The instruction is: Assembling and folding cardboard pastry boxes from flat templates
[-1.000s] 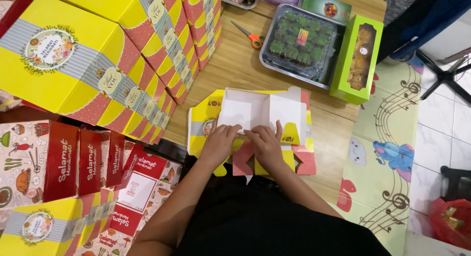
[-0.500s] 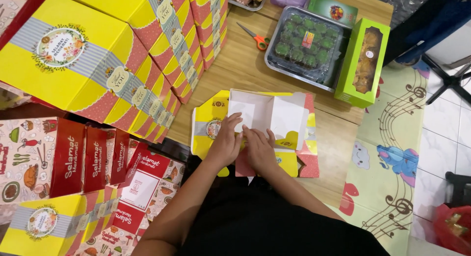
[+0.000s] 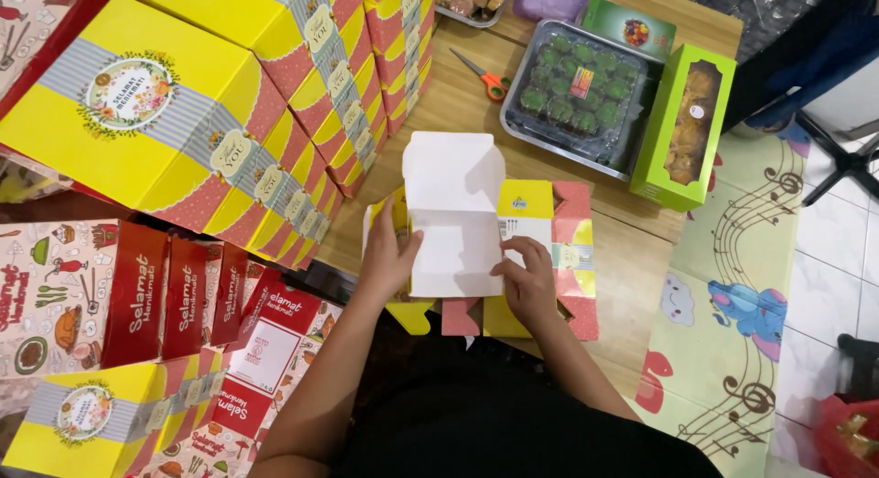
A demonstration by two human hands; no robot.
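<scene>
1. The fingers of the left hand (image 3: 389, 258) are lying flat and slightly spread against the left edge of the half-folded carton (image 3: 476, 235), the thumb pressing on its white inner face; they are pressing on it, not clamped round it.
2. The right hand (image 3: 529, 281) is resting with curled fingers on the lower right of the white panel, fingertips pinning the fold line where the white meets the yellow and pink printed side. I cannot tell whether a flap is being pinched under them.
3. The carton is lying on the wooden table (image 3: 632, 267) right at the near edge, its white lid flap standing up and away from the person, its scalloped pink and yellow tabs hanging towards the lap.
4. To do this fold well, I would judge that both hands should be holding the creases square while one wall is being raised, pressing along the scored line and not across the panel, so the card is not buckling.
5. Further out, a stack of finished yellow boxes (image 3: 183, 121) is standing to the left, and orange-handled scissors (image 3: 485, 78), a clear tray of green cakes (image 3: 577, 93) and a green window box (image 3: 687, 125) are lying well apart beyond the carton.
</scene>
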